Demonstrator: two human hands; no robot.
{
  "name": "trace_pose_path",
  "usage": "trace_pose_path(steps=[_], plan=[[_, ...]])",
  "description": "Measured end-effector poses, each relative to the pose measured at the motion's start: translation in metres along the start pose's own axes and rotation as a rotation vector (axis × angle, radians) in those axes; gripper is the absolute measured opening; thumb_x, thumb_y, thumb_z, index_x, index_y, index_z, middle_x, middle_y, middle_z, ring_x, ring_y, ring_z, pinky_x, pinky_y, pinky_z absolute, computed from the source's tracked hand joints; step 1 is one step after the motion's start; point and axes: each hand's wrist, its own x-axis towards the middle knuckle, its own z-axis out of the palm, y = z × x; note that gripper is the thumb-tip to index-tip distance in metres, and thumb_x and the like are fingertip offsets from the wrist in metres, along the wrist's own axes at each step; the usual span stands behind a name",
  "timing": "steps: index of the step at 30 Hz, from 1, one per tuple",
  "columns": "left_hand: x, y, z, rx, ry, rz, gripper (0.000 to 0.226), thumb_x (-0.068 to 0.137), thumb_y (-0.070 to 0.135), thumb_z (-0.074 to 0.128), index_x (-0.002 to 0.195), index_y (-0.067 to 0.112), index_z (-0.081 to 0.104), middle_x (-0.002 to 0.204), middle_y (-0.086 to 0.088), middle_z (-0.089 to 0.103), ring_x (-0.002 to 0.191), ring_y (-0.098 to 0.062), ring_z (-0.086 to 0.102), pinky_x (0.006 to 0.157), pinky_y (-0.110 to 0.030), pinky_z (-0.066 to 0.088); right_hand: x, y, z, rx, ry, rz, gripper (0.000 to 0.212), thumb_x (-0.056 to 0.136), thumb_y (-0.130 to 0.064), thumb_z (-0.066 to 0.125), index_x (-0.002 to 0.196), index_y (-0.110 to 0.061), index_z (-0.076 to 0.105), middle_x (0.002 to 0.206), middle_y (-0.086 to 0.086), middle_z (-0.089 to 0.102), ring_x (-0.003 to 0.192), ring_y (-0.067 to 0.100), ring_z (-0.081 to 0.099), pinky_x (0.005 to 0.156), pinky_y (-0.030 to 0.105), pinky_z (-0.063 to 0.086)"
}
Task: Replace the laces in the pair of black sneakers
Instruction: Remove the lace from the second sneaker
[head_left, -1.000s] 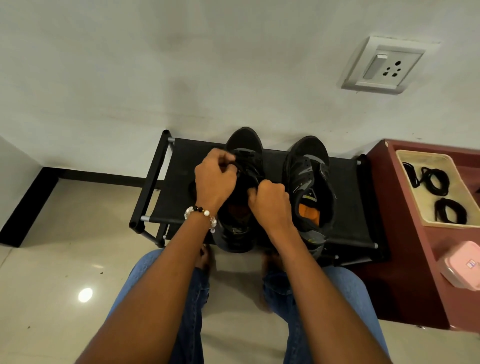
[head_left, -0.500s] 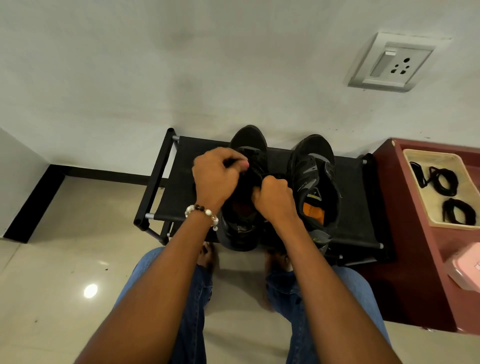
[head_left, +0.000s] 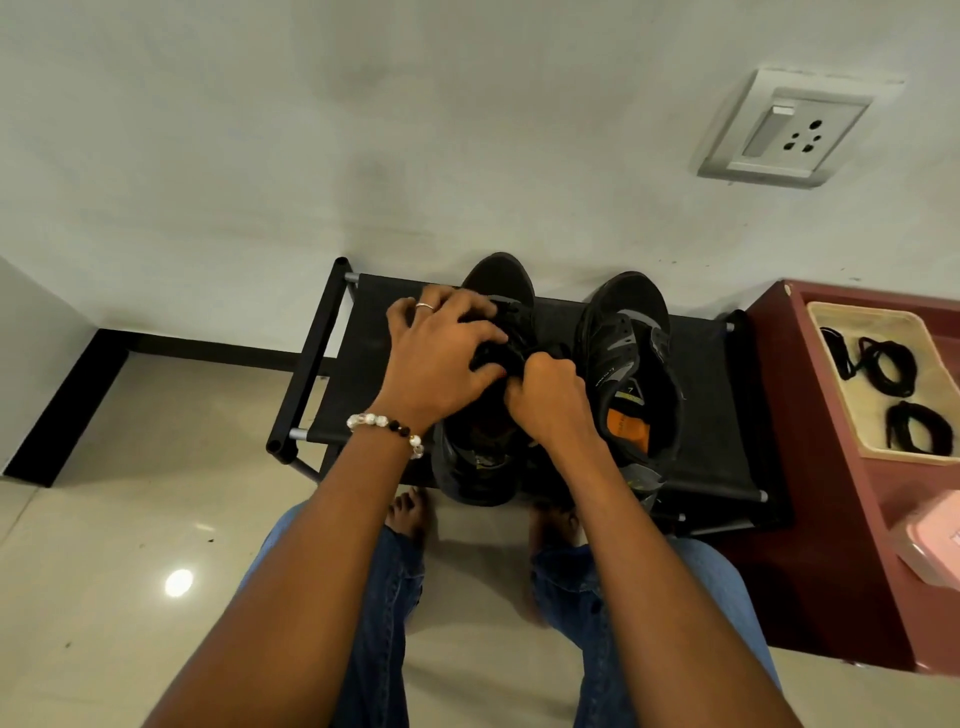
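Two black sneakers sit side by side on a low black fabric rack against the wall, toes toward it; the left sneaker is mostly covered by the hands, its toe cap showing; the right sneaker stands open, grey trim on its side and an orange insole visible. The left hand lies spread over the left sneaker's lacing area, fingers bent and pressing down, a ring on one; the right hand is curled tight just beside it, pinching something black at the tongue; whether lace or tongue, I cannot tell. Coiled black laces lie in a tray to the right.
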Motion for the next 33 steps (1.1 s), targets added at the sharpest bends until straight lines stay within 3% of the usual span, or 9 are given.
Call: trace_pose_path(steps=[3,6,8,13,15,19,25,28,33], plan=[[-0.001,0.004,0.007,0.056,0.164,0.055,0.013,0.079,0.038,0.067,0.082,0.029,0.076,0.103,0.012,0.068,0.114,-0.021,0.052,0.098,-0.051,0.029,-0.001,-0.001,0.000,-0.004,0.006,0.000,0.028,0.095,-0.025,0.048,0.101,0.001,0.057,0.104,0.023,0.060,0.091,0.044,0.059,0.064,0.036,0.040],[0.000,0.007,0.009,-0.064,0.201,-0.037,0.015,0.083,0.036,0.063,0.080,0.026,0.073,0.096,0.012,0.069,0.107,-0.017,0.056,0.099,-0.047,0.031,-0.002,0.000,-0.001,-0.011,0.006,0.009,0.030,0.096,-0.026,0.047,0.102,0.001,0.056,0.104,0.023,0.060,0.092,0.045,0.058,0.064,0.036,0.039],[0.000,0.010,0.002,-0.380,0.246,-0.182,0.013,0.089,0.028,0.063,0.087,0.017,0.070,0.091,0.006,0.069,0.093,-0.016,0.064,0.091,-0.045,0.047,-0.001,0.000,-0.001,-0.001,-0.005,0.013,0.028,0.096,-0.026,0.047,0.098,0.000,0.055,0.102,0.023,0.060,0.087,0.044,0.057,0.063,0.037,0.039],[0.006,0.001,-0.034,-1.788,0.640,-0.729,0.015,0.100,0.007,0.046,0.088,0.005,0.054,0.075,-0.007,0.063,0.057,-0.021,0.062,0.067,-0.041,0.059,0.000,0.000,0.001,0.035,-0.013,0.040,0.022,0.096,-0.025,0.047,0.086,-0.005,0.043,0.094,0.018,0.055,0.082,0.039,0.055,0.062,0.035,0.037],[0.006,-0.010,-0.037,-1.928,0.697,-0.789,0.018,0.100,0.007,0.043,0.084,0.009,0.051,0.070,-0.004,0.058,0.048,-0.014,0.049,0.052,-0.029,0.050,0.000,0.000,0.001,0.038,-0.013,0.041,0.022,0.096,-0.024,0.047,0.087,-0.004,0.044,0.090,0.015,0.052,0.078,0.036,0.052,0.061,0.035,0.037],[0.003,-0.012,-0.027,-1.337,0.434,-0.620,0.008,0.096,0.013,0.053,0.097,0.019,0.058,0.071,-0.001,0.056,0.052,-0.008,0.045,0.048,-0.023,0.040,0.001,0.000,0.000,0.043,-0.018,0.048,0.021,0.095,-0.023,0.047,0.089,-0.003,0.047,0.099,0.021,0.058,0.082,0.039,0.056,0.061,0.036,0.038],[0.000,0.000,-0.004,-0.151,-0.082,-0.110,0.033,0.077,0.044,0.073,0.108,0.033,0.070,0.105,0.003,0.058,0.103,-0.017,0.051,0.086,-0.035,0.045,0.001,0.000,-0.001,0.004,-0.021,0.047,0.030,0.095,-0.026,0.048,0.108,0.001,0.054,0.109,0.024,0.058,0.095,0.045,0.058,0.066,0.039,0.043],[0.000,0.005,0.001,0.077,-0.010,-0.036,0.025,0.079,0.039,0.072,0.102,0.030,0.073,0.108,0.002,0.059,0.107,-0.026,0.048,0.086,-0.042,0.041,0.001,-0.001,0.000,0.009,-0.013,0.048,0.030,0.095,-0.026,0.048,0.107,0.000,0.055,0.108,0.023,0.059,0.095,0.044,0.059,0.065,0.039,0.044],[-0.001,0.007,0.008,0.055,0.175,-0.003,0.011,0.079,0.037,0.070,0.081,0.029,0.076,0.093,0.008,0.065,0.097,-0.024,0.054,0.078,-0.041,0.037,-0.001,-0.001,-0.001,-0.005,-0.002,0.050,0.032,0.097,-0.030,0.046,0.110,-0.001,0.054,0.110,0.022,0.057,0.097,0.043,0.058,0.066,0.039,0.044]])
